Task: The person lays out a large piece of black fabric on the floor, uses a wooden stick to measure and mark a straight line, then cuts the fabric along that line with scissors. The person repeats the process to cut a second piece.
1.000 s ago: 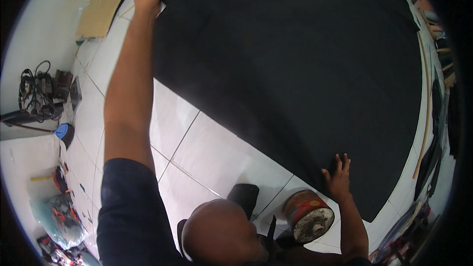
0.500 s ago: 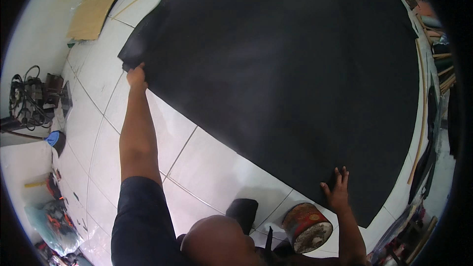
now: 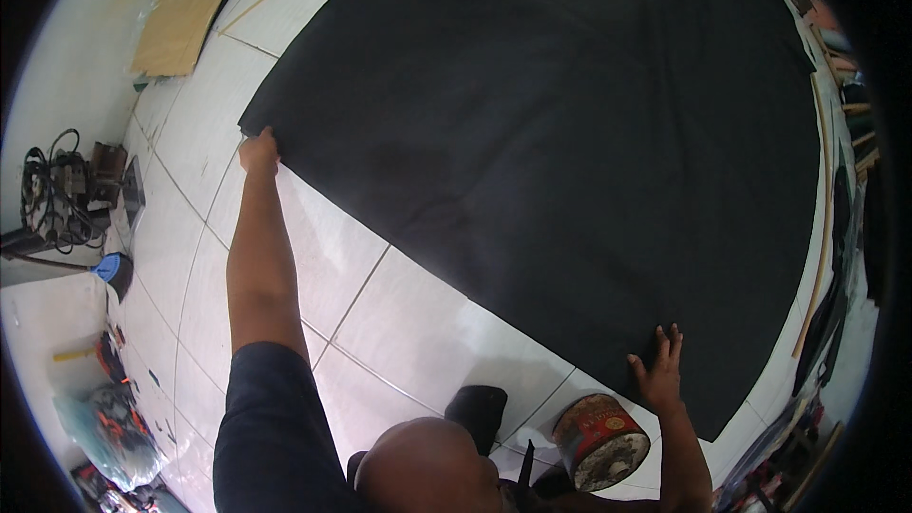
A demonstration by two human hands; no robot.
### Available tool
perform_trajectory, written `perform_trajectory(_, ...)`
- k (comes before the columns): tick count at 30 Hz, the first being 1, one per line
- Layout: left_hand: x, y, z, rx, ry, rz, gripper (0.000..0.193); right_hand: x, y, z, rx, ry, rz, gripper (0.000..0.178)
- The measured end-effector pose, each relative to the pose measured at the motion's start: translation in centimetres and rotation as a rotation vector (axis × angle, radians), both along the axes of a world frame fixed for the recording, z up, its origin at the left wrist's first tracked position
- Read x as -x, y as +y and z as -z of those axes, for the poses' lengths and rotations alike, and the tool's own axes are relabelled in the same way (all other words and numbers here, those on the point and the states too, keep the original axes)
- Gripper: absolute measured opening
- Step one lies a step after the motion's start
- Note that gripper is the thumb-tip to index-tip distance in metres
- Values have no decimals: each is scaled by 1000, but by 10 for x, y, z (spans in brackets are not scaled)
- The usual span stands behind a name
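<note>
- Tiled floor, white [image 3: 380, 351]: is showing bare along the near side.
- Black sheet [image 3: 570, 180]: is covering the floor ahead, seemingly mostly spread out; shallow ripples are remaining, and its far edge is running out of view, so completeness there cannot be told.
- Brown board [image 3: 180, 24]: is lying far left, apart from the sheet.
- Round red tin [image 3: 608, 437]: is sitting just beside the near edge.
- Hands, wide apart: left hand [image 3: 259, 150] is gripping the left corner; right hand [image 3: 658, 375] is resting spread-fingered near the right end.

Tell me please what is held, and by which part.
The left hand grips the black sheet by its left corner; the right hand lies spread on it, apparently not gripping.
</note>
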State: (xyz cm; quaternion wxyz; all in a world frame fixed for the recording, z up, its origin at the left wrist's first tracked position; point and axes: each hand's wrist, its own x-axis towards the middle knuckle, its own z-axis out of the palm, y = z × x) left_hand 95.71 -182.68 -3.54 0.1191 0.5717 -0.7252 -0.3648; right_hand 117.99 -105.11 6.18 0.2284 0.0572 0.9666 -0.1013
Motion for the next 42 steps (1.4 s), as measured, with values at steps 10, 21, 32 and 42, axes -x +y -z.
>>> perform_trajectory(10, 6, -130, 100, 371, -561, 668, 52, 2, 0, 3, -17, 20, -30, 81)
perform_trajectory(21, -4, -20, 63, 895, 65, 549, 76, 15, 5, 6, -98, -34, -59, 81)
perform_trajectory(32, -126, 424, -12, 770, 82, 1776, 79, 1, 18, 12, 5, 43, -52, 83)
perform_trajectory(42, -132, 449, -29, 923, -318, 1753, 74, -22, 47, 44, 165, 249, -20, 80)
